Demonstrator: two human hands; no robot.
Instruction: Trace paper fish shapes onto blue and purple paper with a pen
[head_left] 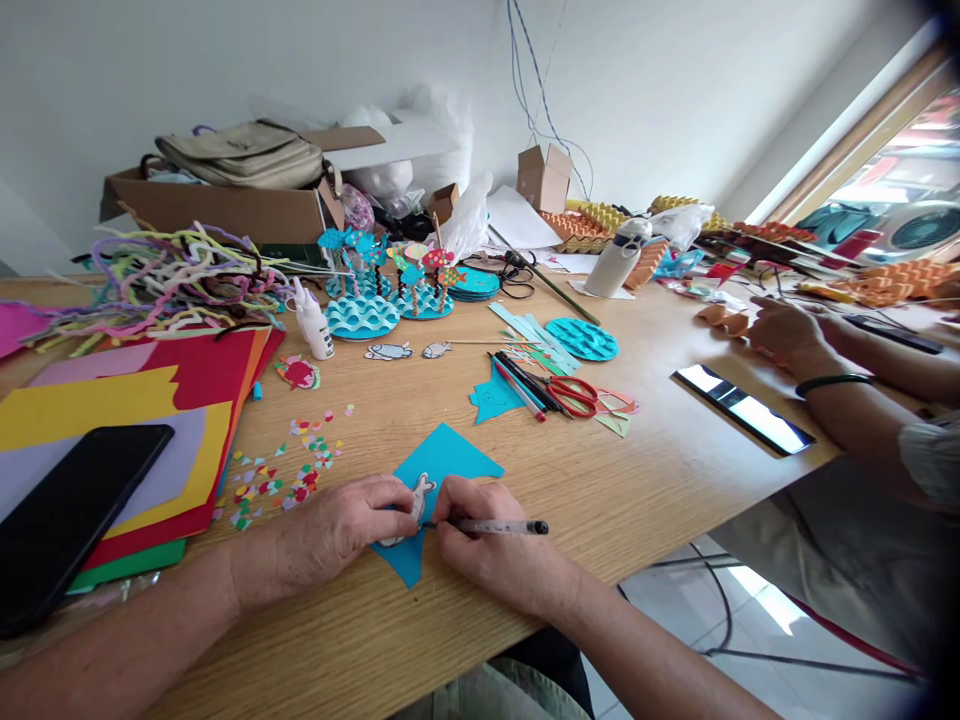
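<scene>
My left hand presses a small grey paper fish cutout flat onto a blue sheet of paper near the front edge of the wooden table. Its fingers are curled over the fish. My right hand is closed around a black pen, with the tip touching the paper beside the fish.
A black phone lies on stacked coloured sheets at left, beside scattered confetti. Farther back are a glue bottle, pipe cleaners, blue wave discs with fish, red scissors and pens. Another person's hands work at right, near a mirror strip.
</scene>
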